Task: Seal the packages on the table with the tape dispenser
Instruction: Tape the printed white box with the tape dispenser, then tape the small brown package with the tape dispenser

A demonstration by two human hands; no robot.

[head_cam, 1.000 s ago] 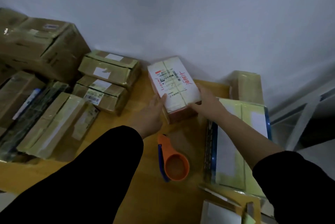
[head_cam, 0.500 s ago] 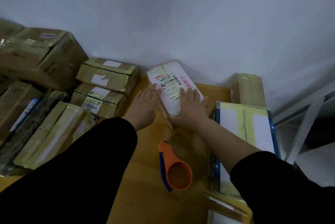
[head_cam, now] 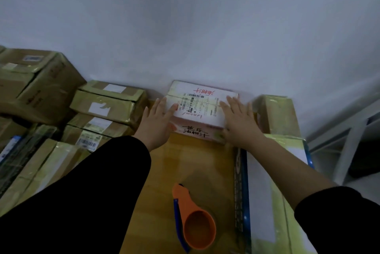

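compared with half a second ago, the white box (head_cam: 200, 107) has turned from a slant to lie square, with its far edge against the wall (head_cam: 205, 38) and its long side facing me. my right hand (head_cam: 239, 122) has slid from the middle of the lid to its right end, and my left hand (head_cam: 157, 119) has moved to the left end. both hands are spread, fingers straight, gripping nothing. the left lies along the box's left edge with fingertips on the lid, and the right lies flat over the right corner. the view is dim and soft, so i cannot tell whether the palms press the sides or only rest there. the box sits on the table (head_cam: 185, 161) between the two hands, touching both. the orange tape dispenser (head_cam: 195, 221) lies on the table nearer to me, untouched, between my forearms and well apart from both hands. a stack of brown boxes (head_cam: 109, 101) stands to the left, a flat package (head_cam: 275, 181) to the right.
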